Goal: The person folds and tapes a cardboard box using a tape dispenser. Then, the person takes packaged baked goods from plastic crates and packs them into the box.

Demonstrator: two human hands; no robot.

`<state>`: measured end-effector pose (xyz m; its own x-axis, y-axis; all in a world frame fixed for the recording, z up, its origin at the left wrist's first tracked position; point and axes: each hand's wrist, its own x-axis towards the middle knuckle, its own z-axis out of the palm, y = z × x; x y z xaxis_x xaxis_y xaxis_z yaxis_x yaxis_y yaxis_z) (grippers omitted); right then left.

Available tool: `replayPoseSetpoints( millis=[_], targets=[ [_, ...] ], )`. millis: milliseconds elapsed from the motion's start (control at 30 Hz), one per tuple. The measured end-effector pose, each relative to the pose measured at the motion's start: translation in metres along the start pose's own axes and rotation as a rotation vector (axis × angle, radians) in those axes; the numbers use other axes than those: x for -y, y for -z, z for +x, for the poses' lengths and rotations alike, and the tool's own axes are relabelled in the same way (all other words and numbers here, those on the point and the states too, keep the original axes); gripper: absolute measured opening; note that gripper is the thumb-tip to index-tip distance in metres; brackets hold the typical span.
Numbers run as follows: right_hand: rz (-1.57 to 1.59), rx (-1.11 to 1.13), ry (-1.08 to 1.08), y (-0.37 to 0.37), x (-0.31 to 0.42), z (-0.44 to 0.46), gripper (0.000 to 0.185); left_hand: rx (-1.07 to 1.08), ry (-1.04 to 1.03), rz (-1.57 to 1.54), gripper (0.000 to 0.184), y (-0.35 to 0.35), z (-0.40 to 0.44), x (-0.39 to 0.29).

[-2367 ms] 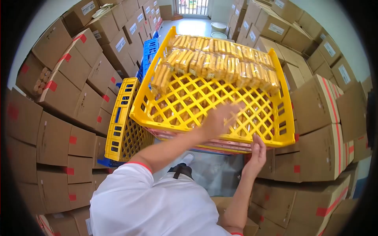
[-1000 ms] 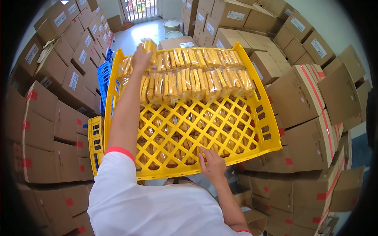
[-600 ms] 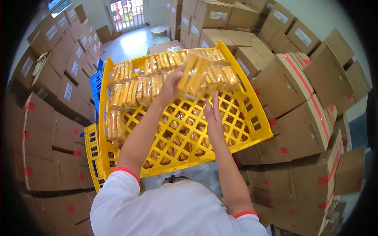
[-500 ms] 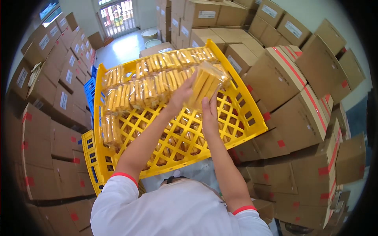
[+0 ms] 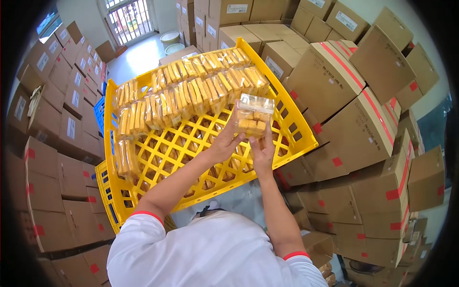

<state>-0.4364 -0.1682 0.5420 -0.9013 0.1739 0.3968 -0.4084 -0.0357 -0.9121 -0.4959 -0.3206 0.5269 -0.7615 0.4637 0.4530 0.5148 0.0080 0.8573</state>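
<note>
Both hands hold a clear plastic pack of yellow-brown baked pieces [image 5: 252, 123] over the right part of a yellow plastic crate [image 5: 303, 148]. My left hand [image 5: 226, 143] grips its left and lower edge; my right hand [image 5: 262, 154] closes on its lower right side, thumb in front. The broad face and clear top flap of the pack are turned up to me. Whether more packs sit behind it is hidden. Rows of similar wrapped packs [image 5: 181, 100] stand on edge at the crate's far side, with a few more packs [image 5: 125, 158] at its left.
Through the crate's lattice floor [image 5: 191, 165], more wrapped goods show in a layer below. Stacked cardboard boxes line the left wall [image 5: 62, 177] and the right side [image 5: 334, 138]. A blue crate [image 5: 99, 114] stands at the left. Round tubs [image 5: 169, 39] stand near the barred door [image 5: 130, 21].
The held pack has turned from showing long narrow edges to showing its broad face, and has come lower and closer to me. My left hand has moved down to its lower edge.
</note>
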Motion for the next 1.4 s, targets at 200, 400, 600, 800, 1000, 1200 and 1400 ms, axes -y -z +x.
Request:
replayPoseSetpoints(
  millis=[200,400,600,800,1000,1200,1400],
  targets=[
    [-0.031,-0.129,0.018,0.021,-0.030,-0.020,0.069,-0.009,-0.206,0.153,0.068,-0.019,-0.013,0.009],
    [0.011,-0.229,-0.086,0.022,-0.004,-0.033,0.082,0.350,-0.124,0.233,0.071,0.019,-0.001,-0.020],
    [-0.088,-0.170,-0.176,0.033,-0.021,-0.037,0.087,0.042,0.293,0.517,0.051,0.118,0.045,-0.034],
    [-0.003,-0.279,-0.149,0.036,-0.031,-0.040,0.089,-0.825,0.235,0.186,0.039,0.330,0.047,0.048],
    [-0.093,-0.270,-0.131,0.027,-0.025,-0.038,0.090,-0.827,0.153,0.397,0.034,0.342,0.045,0.054],
    [-0.161,-0.237,-0.129,0.023,-0.019,-0.036,0.077,-0.151,0.235,1.188,0.057,0.239,0.030,0.090],
    [-0.222,-0.240,-0.154,0.020,-0.012,-0.033,0.070,0.080,0.491,1.347,0.069,0.199,0.019,0.091]
  ],
)
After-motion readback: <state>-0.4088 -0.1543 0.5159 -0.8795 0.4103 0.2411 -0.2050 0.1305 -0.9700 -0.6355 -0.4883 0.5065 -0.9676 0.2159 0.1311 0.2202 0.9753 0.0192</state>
